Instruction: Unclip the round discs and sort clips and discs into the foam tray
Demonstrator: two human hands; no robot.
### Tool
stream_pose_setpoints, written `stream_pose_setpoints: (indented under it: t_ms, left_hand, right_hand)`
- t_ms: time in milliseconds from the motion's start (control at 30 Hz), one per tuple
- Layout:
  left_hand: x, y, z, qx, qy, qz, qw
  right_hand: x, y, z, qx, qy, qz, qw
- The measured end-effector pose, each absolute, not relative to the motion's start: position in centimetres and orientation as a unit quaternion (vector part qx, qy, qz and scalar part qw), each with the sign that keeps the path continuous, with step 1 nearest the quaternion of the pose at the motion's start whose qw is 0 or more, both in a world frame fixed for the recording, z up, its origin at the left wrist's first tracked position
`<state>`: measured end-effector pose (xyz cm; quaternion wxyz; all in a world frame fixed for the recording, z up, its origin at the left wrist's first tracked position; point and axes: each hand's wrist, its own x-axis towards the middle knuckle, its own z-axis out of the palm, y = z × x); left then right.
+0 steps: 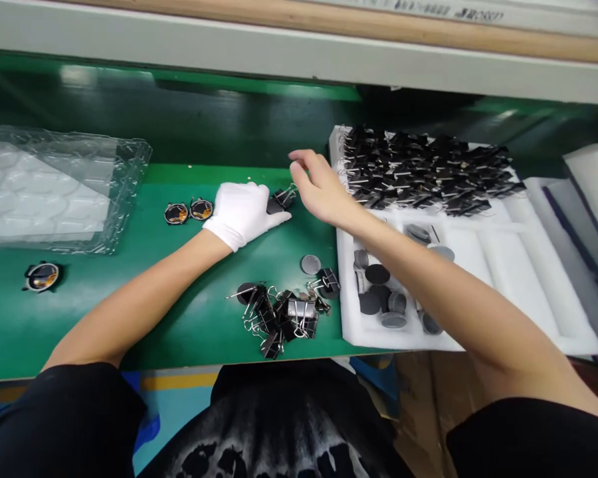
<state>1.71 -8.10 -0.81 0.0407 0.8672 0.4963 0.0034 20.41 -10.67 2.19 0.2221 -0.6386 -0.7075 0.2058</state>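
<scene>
Left hand (243,214) holding a clip (279,202)

Nearest, a clip pile (279,315) is lying on the desk (189,332), a grey disc (311,264) just beyond; rightward, a tray (347,312) is holding more discs (377,273). Farther in, the gloved left hand is gripping the clip, whose handles (290,192) are pointing toward the right hand (319,186), which is hovering unclenched, seemingly empty. The step seems to be steadying the clip; the next move is probably calling for a careful pinch on its handles. Beyond, clip rows (423,169) are standing on foam (335,149).
</scene>
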Motion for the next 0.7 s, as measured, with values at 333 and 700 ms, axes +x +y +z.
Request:
stream_pose_setpoints:
  t_ms: [333,700]
  left_hand:
    - [0.4,-7.1,1.2,0.956,0.279,-0.088,-0.020]
    - [-1.9,-5.1,1.2,0.955,0.270,-0.121,-0.016]
  right_hand:
    - [24.4,-21.2,6.0,-0.425,-0.836,0.332,-0.103]
    - [21.6,-12.1,4.1,-0.686,-0.678,0.222,0.143]
